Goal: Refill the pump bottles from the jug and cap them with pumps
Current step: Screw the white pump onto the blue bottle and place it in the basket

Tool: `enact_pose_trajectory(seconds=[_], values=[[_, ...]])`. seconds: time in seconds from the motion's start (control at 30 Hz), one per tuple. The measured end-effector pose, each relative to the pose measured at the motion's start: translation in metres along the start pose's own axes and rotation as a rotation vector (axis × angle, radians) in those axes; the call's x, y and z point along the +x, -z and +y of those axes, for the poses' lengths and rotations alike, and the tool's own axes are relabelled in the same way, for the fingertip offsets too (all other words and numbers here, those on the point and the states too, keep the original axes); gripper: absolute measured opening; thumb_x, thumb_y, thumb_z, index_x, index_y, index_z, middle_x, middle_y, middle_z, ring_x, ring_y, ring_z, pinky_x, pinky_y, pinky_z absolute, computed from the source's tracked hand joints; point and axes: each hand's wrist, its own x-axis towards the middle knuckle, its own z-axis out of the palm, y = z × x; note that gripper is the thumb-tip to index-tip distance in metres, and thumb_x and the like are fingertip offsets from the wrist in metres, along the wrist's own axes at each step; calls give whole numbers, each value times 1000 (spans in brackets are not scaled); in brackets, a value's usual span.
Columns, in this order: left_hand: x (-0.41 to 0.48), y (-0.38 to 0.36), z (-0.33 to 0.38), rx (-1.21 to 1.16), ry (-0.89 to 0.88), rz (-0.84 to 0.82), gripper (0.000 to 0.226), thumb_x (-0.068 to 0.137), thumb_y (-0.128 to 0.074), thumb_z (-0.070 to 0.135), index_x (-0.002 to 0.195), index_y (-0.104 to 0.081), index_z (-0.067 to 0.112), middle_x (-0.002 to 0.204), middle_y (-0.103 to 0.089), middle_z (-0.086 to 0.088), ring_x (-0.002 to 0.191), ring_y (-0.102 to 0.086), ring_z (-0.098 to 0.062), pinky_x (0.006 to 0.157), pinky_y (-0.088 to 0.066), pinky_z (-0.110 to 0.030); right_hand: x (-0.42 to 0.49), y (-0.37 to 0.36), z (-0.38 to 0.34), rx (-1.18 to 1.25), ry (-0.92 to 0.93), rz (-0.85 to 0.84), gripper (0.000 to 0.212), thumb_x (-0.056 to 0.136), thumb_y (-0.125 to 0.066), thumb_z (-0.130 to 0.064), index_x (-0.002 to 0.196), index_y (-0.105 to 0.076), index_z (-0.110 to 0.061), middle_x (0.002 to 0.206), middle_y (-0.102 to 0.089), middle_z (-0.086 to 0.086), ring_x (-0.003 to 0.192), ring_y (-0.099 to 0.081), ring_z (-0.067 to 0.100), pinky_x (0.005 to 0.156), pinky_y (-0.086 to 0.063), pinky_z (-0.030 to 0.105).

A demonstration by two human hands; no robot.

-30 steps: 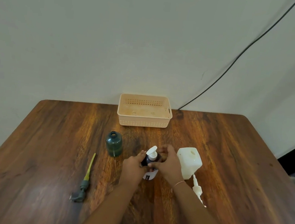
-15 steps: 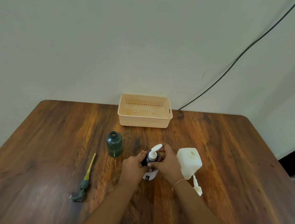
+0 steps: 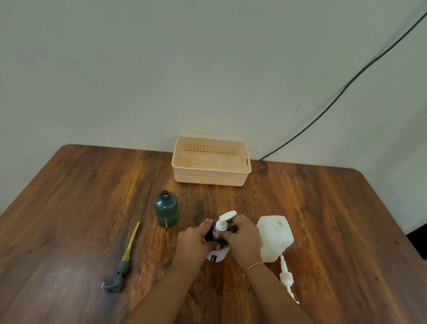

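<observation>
A dark pump bottle [image 3: 211,235] with a white label stands at the table's middle, mostly hidden by my hands. My left hand [image 3: 194,241] grips its body from the left. My right hand [image 3: 243,238] pinches the collar of the white pump [image 3: 224,221] seated on its neck, nozzle pointing away and right. A green bottle [image 3: 166,208] stands uncapped to the left. Its green pump [image 3: 123,265] with a yellow tube lies further left. A white jug [image 3: 275,235] stands just right of my right hand. Another white pump [image 3: 287,278] lies in front of the jug.
A peach plastic basket [image 3: 209,179] sits at the table's far edge against the wall. A black cable [image 3: 342,90] runs down the wall behind it. The wooden table [image 3: 343,225] ends in a rounded corner at the far right.
The white pump's nozzle has turned from pointing left-away to pointing right-away, with my right hand's fingers shifted round its collar. The bottle stays in place.
</observation>
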Motion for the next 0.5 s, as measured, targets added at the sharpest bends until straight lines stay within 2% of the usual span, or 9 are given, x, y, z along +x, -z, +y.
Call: enact_pose_trajectory(seconds=[0.1, 0.2, 0.27, 0.33, 0.4, 0.5], values=[[0, 1, 0, -19, 19, -16, 65, 79, -69, 20, 137, -42, 20, 133, -58, -4, 114, -57, -16, 95, -45, -23, -8, -1, 3, 26, -11, 18, 28, 74, -73, -13, 101, -66, -12, 103, -65, 4, 94, -58, 15, 70, -39, 8], [-1, -1, 0, 10, 1, -30, 65, 82, -65, 20, 141, -36, 20, 136, -55, -4, 117, -55, -16, 97, -42, -23, -17, -2, 9, 99, -77, 67, 43, 73, -76, -15, 113, -62, -9, 110, -64, 2, 99, -56, 14, 84, -45, 19], [-4, -5, -1, 5, 25, -29, 68, 85, -61, 19, 144, -27, 18, 134, -56, -6, 117, -56, -17, 91, -42, -19, -23, -4, 13, 148, -147, 42, 39, 73, -76, -20, 108, -63, -9, 102, -67, 4, 89, -57, 12, 73, -44, 12], [-7, -10, -3, -28, 76, -10, 71, 85, -63, 20, 145, -25, 14, 123, -63, -6, 104, -60, -15, 76, -43, -10, -25, -8, 17, 166, -182, 16, 26, 73, -76, -23, 93, -65, -12, 87, -67, 3, 83, -61, 17, 61, -39, 10], [-8, -13, -5, -59, 91, 2, 60, 82, -66, 17, 136, -42, 12, 109, -68, -4, 85, -59, -7, 63, -41, -1, -24, -10, 19, 187, -201, 13, 22, 72, -77, -22, 88, -65, -12, 83, -66, 2, 83, -63, 19, 61, -40, 13], [-3, -10, -5, -83, 91, 5, 37, 77, -69, 11, 114, -63, 10, 82, -64, 5, 62, -50, 4, 57, -39, 2, -19, -10, 18, 181, -223, 14, 19, 72, -77, -20, 83, -63, -14, 80, -64, 2, 80, -62, 18, 61, -41, 14]])
